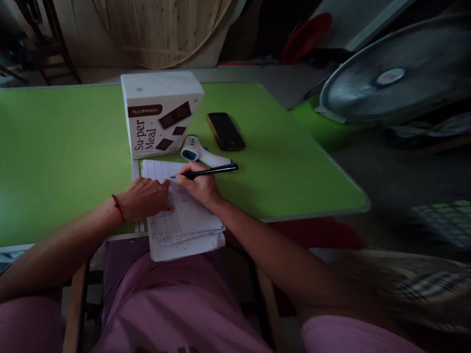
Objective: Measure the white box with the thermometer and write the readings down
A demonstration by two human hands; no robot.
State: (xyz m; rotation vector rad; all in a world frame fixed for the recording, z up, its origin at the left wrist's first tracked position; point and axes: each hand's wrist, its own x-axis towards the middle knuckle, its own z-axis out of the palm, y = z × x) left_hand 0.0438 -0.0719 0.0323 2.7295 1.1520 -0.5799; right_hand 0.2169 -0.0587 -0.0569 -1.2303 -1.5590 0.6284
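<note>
My right hand [200, 182] grips a black pen [217, 169], its tip at the upper part of a sheet of paper. The paper [195, 215] carries dense handwriting and lies on a small stack of sheets that juts over the table's near edge. My left hand [150, 196] rests on the left side of the sheet, holding nothing, with its thumb apart and its fingers partly bent. Just beyond the right hand lies a white and blue infrared thermometer [204, 153]. A white "Super Meal" box [158, 122] stands upright behind the paper.
The green table [287, 166] has a seam near the paper's left side. A smartphone [226, 131] in a brown-edged case lies right of the box. To the right is a large fan [390, 76]. A round wooden board [162, 29] leans at the back.
</note>
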